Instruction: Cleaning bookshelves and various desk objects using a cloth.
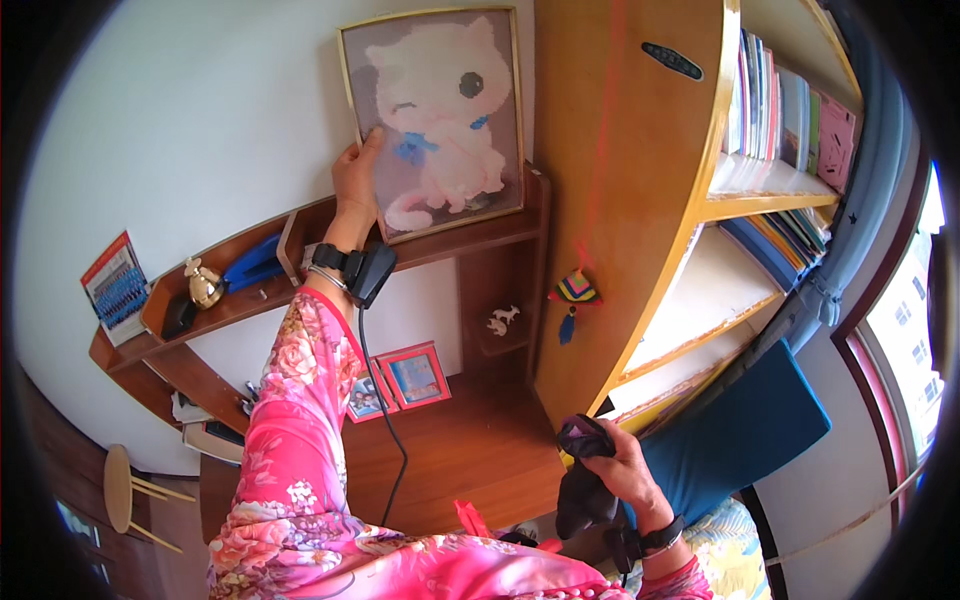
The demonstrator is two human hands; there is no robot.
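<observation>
My left hand (358, 180) grips the left edge of a gold-framed picture of a white cat (442, 127), its thumb over the front. The picture stands on the upper shelf of a brown wooden desk hutch (480, 244), near the white wall. Lower down on the right, my right hand (626, 465) holds a bunched dark cloth (585, 495), part of it hanging below the fingers. Straps with black devices sit on both wrists, and a cable (394, 442) runs down from the left one.
A wooden bookcase (630, 187) with books stands right of the hutch. From its side hangs a woven ornament (576, 289). Photo frames (412, 375) stand on the brown desktop (457, 450). A gold figurine (202, 285) sits on the left shelf. A blue-covered chair back (742, 427) is at right.
</observation>
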